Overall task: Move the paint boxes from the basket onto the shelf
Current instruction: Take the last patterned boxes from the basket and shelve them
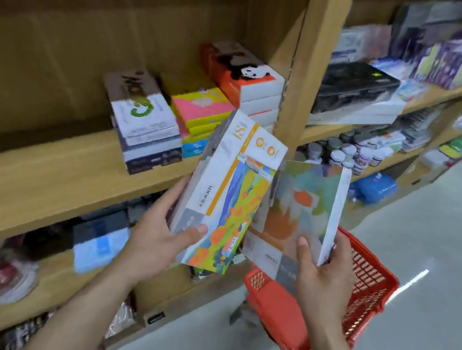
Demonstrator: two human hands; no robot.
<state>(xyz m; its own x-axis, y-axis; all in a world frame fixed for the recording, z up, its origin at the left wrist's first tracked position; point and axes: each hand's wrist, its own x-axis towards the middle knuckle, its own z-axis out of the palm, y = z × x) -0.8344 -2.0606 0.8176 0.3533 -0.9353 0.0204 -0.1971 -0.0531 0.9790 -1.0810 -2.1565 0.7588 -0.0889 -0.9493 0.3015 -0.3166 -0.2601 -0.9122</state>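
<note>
wooden shelf [50, 172]: three box stacks [146, 127] side by side; red basket [369, 292] above grey floor [432, 300].

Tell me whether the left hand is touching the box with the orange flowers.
Touching. The head view shows the left hand gripping the flower box, thumb pressed on its front.

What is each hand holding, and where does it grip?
Left hand holds the white paint box by its lower end; right hand holds the pastel paint box by its lower right corner.
</note>
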